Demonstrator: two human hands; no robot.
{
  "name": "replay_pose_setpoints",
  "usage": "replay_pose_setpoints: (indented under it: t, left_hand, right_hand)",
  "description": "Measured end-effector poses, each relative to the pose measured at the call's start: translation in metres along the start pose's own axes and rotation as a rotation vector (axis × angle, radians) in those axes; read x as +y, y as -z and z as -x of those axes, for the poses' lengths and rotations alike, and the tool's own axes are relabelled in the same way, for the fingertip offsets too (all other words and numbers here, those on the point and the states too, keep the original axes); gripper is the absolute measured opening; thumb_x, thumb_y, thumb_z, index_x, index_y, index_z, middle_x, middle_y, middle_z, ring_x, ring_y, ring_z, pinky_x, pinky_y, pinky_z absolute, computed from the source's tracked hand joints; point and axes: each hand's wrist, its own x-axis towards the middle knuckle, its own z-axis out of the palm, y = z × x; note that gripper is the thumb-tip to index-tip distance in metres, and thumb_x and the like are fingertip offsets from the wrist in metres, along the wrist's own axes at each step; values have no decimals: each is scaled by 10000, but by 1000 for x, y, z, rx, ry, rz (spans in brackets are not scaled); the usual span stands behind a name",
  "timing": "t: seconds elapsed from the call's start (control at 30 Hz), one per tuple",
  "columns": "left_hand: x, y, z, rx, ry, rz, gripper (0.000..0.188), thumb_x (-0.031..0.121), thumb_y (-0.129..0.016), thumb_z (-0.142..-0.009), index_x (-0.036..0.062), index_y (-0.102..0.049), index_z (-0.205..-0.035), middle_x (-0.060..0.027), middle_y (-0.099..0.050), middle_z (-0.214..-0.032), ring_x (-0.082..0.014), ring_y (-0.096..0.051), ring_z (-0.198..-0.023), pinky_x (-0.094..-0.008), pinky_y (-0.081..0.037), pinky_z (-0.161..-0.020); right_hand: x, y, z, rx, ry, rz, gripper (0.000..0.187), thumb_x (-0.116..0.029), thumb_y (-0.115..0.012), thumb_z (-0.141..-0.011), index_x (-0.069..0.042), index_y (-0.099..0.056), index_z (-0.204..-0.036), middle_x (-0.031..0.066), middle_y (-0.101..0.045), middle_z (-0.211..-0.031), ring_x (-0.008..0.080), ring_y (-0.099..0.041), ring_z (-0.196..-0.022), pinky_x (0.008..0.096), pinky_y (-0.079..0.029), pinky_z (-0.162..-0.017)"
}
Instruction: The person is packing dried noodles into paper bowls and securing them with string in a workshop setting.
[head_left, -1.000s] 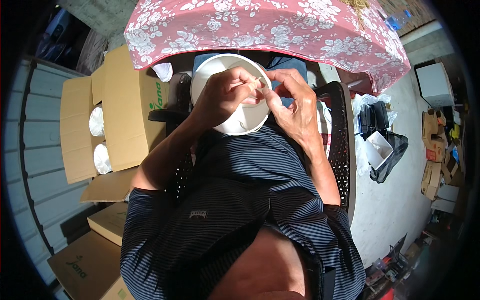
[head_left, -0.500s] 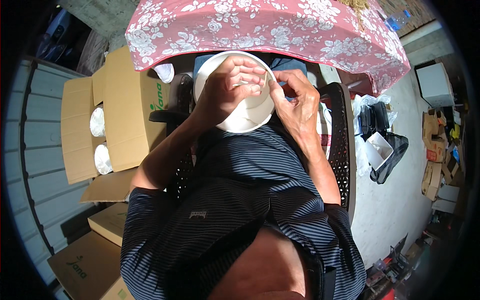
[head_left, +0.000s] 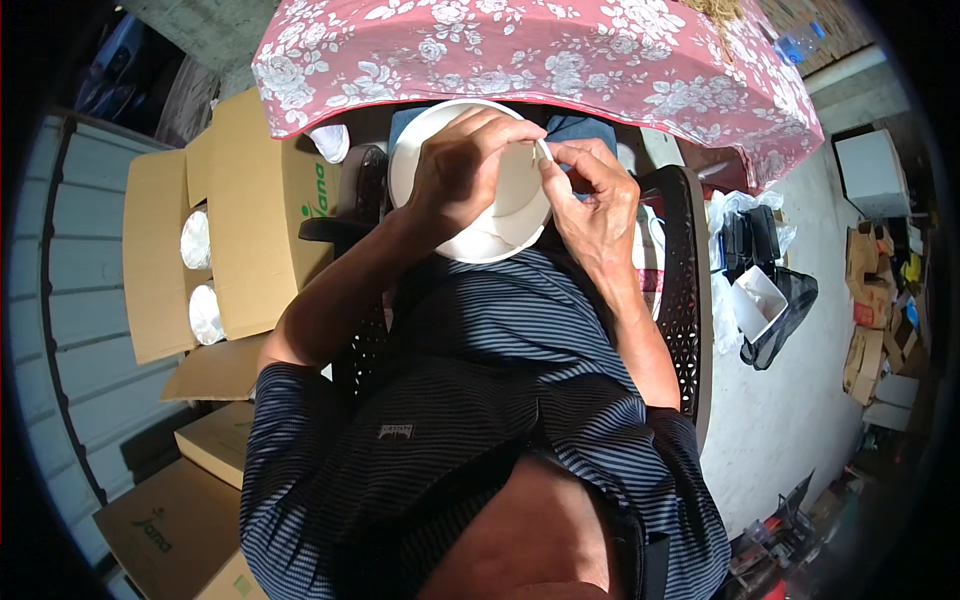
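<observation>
A round white bucket (head_left: pixel 478 245) sits open in my lap, tilted so that its inside faces up. Over its mouth my left hand (head_left: pixel 465 170) is bent at the wrist, its fingers drawn together in a pinch by the right-hand rim. My right hand (head_left: pixel 595 200) meets it there, thumb and forefinger pinched at the rim. Between the two sets of fingertips shows a thin pale strip (head_left: pixel 534 155), too small to tell more closely. Some light material lies low inside the bucket, mostly shaded. Whether the left fingertips also hold the strip is hidden.
Ahead stands a table under a pink floral tablecloth (head_left: pixel 560 60), with dry strands (head_left: pixel 715 10) and a plastic bottle (head_left: pixel 800 42) on it. Dark chair armrests (head_left: pixel 680 290) flank me. Open cardboard boxes (head_left: pixel 245 230) stand left; bags and a white container (head_left: pixel 758 302) lie right.
My left hand's fingers, spread over the bucket before, have closed and moved right and up to the rim beside my right fingertips. My right hand and the bucket stay nearly still.
</observation>
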Motion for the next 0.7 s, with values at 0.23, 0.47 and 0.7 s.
replay_pose_setpoints:
  t: [0.23,0.47,0.7]
  left_hand:
    - [6,-8,-12,-38,16,-169,365,-113,-724,-764,54,-759,-1087,-106,-699,-947,-286,-700,-873,-373,-573,-724]
    - [-13,-9,-32,-66,-253,-146,312,-74,-775,-715,48,-780,-1002,-84,-685,-908,-243,-696,-811,-332,-570,-634]
    - [-14,-4,-47,-96,-350,-209,168,-20,-751,-784,74,-749,-923,-50,-695,-917,-249,-693,-895,-388,-555,-815]
  right_hand:
    - [3,2,-2,-6,-35,9,171,-52,-744,-859,33,-780,-1004,111,-726,-910,159,-651,-671,286,-501,-590]
    - [13,9,-1,6,-106,-30,171,-61,-736,-883,46,-769,-1012,97,-719,-925,123,-613,-671,275,-480,-594]
    - [19,9,-1,-8,-152,-95,185,-73,-736,-902,47,-764,-1040,80,-708,-923,103,-580,-679,267,-468,-610]
